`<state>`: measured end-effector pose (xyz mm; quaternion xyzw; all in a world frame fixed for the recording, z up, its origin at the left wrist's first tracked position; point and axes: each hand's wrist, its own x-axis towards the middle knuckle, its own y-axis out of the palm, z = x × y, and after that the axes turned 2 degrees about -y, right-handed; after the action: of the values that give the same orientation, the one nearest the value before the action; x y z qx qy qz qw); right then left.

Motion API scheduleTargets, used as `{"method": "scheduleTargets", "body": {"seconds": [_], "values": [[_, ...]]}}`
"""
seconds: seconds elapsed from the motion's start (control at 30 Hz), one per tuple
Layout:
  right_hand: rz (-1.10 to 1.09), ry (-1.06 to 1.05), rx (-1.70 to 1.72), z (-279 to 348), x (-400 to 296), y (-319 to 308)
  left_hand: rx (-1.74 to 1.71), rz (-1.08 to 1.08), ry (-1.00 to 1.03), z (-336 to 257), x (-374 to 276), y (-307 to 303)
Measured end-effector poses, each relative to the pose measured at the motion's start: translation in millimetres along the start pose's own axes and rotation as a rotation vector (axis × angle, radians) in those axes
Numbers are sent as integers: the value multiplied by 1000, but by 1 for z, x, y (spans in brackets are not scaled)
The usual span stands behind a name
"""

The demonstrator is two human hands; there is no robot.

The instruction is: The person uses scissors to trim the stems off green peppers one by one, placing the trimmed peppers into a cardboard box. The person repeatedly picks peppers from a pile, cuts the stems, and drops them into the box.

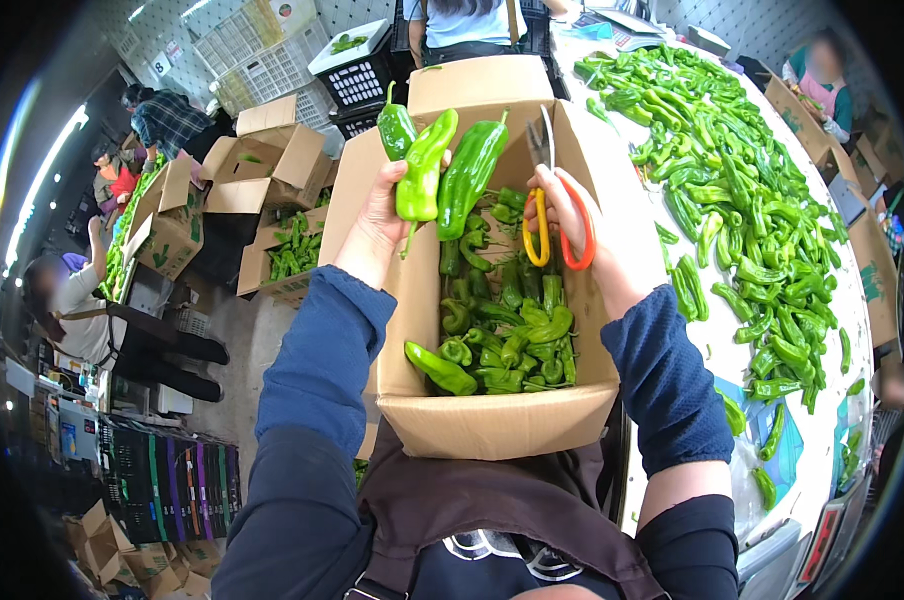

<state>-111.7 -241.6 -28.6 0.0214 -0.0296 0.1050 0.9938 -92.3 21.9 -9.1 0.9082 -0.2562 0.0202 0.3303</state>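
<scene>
My left hand (381,202) holds up several green peppers above an open cardboard box (497,427). A light green pepper (427,169) is in front, its stem pointing down. Behind it on the left is a darker pepper (396,133), and a large glossy pepper (473,176) leans to its right. My right hand (576,214) grips scissors (540,142) with one yellow and one red-orange handle. Their blades point up and stand slightly apart, close to the box's right wall. Inside the box lie many loose green peppers (504,330).
On the right, a white table (677,300) bears a long heap of green peppers (737,180). Open cardboard boxes (272,165) and another box of peppers (294,247) stand at left. One person (467,30) is just beyond my box; others work on both sides.
</scene>
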Motion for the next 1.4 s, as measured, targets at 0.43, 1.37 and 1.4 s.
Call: {"method": "scheduleTargets", "body": {"seconds": [0.43, 1.37, 1.4], "values": [[1, 15, -183, 15, -12, 3, -142, 77, -147, 4, -4, -8], [-208, -410, -1171, 9, -22, 22, 2002, -371, -181, 39, 9, 14], [-216, -412, -1172, 9, -22, 22, 2033, -396, -158, 38, 8, 16]]}}
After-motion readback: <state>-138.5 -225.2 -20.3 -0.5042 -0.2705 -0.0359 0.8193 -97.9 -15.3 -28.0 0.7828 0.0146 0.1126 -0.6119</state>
